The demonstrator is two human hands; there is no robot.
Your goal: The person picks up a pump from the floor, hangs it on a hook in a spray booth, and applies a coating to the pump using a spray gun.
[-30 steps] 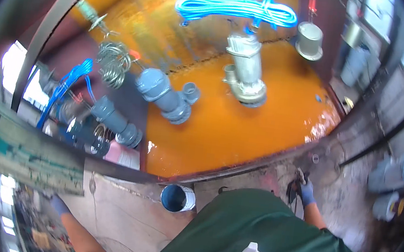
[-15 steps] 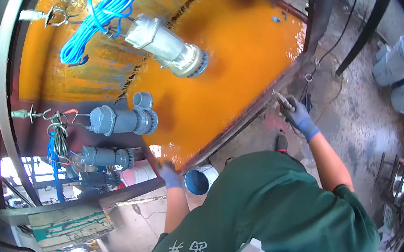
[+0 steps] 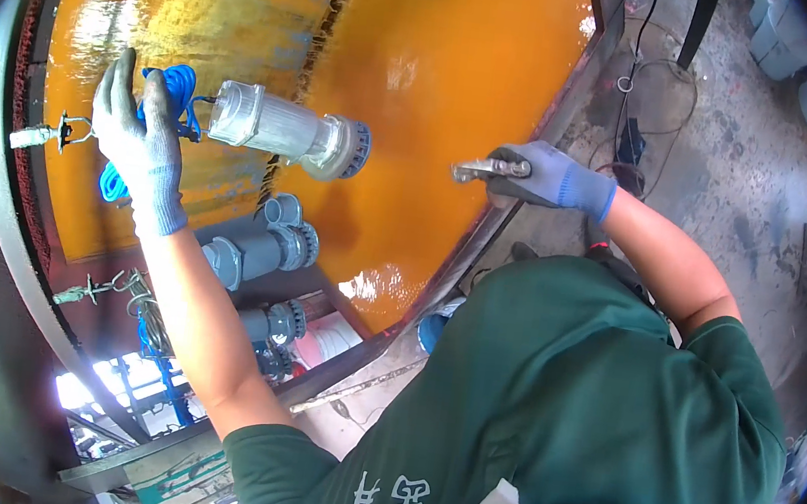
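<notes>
The left hand (image 3: 140, 144), in a grey glove, is stretched out flat with its fingers open, and it lies over the blue cord (image 3: 173, 95) coiled on the shiny orange tank (image 3: 424, 83), right next to the silver pump (image 3: 287, 130). The right hand (image 3: 546, 177), in a blue glove, is closed tight around a metal tool (image 3: 482, 170) at the tank's edge, well apart from the left hand. Grey pipes (image 3: 258, 246) sit just below the pump, and a small hook (image 3: 61, 131) hangs on the tank near the left fingers.
</notes>
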